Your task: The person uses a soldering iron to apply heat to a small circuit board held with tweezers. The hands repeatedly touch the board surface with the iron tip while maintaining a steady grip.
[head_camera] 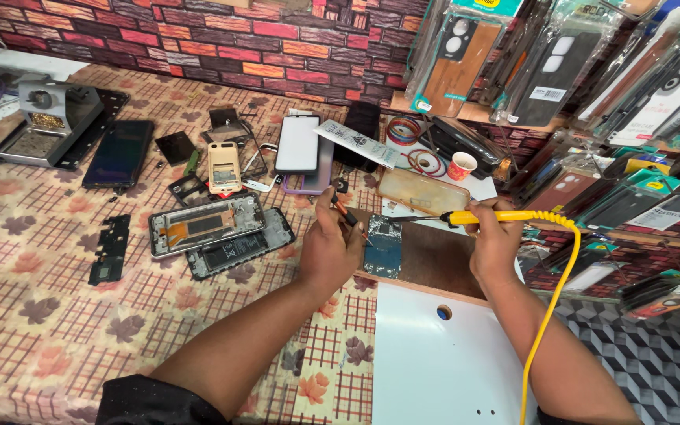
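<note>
The small circuit board (383, 245) lies on the counter (41, 315) between both hands, its long axis running away from the person, just right of the left hand (328, 252) pinching tweezers (345, 212), while the right hand (496, 244) grips the yellow soldering iron (482, 217) pointing leftward at it.

Bright, even light fell from above, casting soft, short shadows. Glare flared on the glossy plastic-wrapped phone cases (592, 71) and the white board (434, 362). Edges bowed slightly; focus stayed sharp throughout.
</note>
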